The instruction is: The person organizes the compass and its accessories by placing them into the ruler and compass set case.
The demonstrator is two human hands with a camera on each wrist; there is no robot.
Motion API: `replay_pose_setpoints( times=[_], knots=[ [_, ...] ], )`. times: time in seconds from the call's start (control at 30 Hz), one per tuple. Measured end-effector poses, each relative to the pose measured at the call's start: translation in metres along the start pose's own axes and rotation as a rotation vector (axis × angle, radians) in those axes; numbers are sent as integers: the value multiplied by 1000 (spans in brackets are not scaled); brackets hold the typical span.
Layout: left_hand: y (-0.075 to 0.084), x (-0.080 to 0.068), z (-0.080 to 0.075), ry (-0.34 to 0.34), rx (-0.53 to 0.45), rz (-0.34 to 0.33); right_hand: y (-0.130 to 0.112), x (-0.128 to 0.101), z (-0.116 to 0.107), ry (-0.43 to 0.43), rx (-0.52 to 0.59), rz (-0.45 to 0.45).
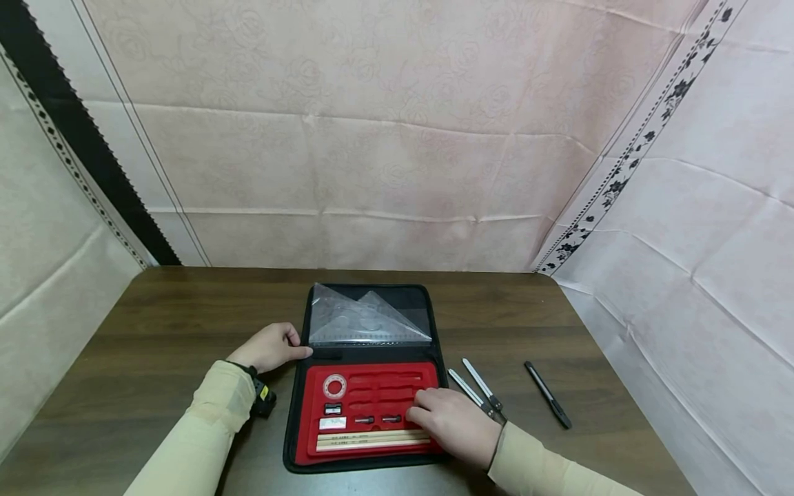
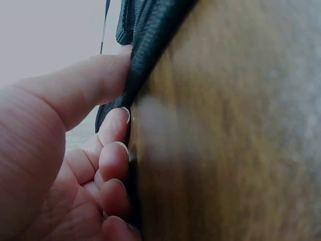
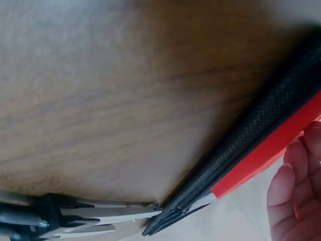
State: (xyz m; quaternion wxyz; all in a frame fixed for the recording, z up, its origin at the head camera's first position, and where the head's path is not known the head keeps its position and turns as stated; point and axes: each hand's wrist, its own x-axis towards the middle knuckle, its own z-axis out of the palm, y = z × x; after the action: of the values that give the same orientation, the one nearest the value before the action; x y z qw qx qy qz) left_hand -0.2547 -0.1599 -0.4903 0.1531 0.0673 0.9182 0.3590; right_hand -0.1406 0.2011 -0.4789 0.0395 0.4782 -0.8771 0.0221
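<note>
The left hand (image 1: 269, 348) pinches the black case (image 1: 298, 413) edge to keep it from sliding – the right hand (image 1: 455, 424) rests loose-fingered on its red tray (image 1: 372, 386)

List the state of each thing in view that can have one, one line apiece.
Black zip case: open flat on the table.
Left hand: pinches the case's left edge.
Right hand: rests on the red tray.
Compass: out of the case, legs slightly apart.
Black pen: lying on the table.

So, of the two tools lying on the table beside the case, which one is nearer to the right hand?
The silver compass, next to the right hand; the black pen lies farther right.
</note>
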Motion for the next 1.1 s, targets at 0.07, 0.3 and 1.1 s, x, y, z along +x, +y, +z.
replay_pose_setpoints(
  times=[0.07,0.3,1.1],
  knots=[
    [0,0,0,0,-2,-2,0,-1,0,5,3,0],
    [0,-1,0,0,-10,-6,0,-5,1,21,17,-5],
    [-3,3,1,6,-12,0,-2,-22,-8,-14,-8,44]
  ],
)
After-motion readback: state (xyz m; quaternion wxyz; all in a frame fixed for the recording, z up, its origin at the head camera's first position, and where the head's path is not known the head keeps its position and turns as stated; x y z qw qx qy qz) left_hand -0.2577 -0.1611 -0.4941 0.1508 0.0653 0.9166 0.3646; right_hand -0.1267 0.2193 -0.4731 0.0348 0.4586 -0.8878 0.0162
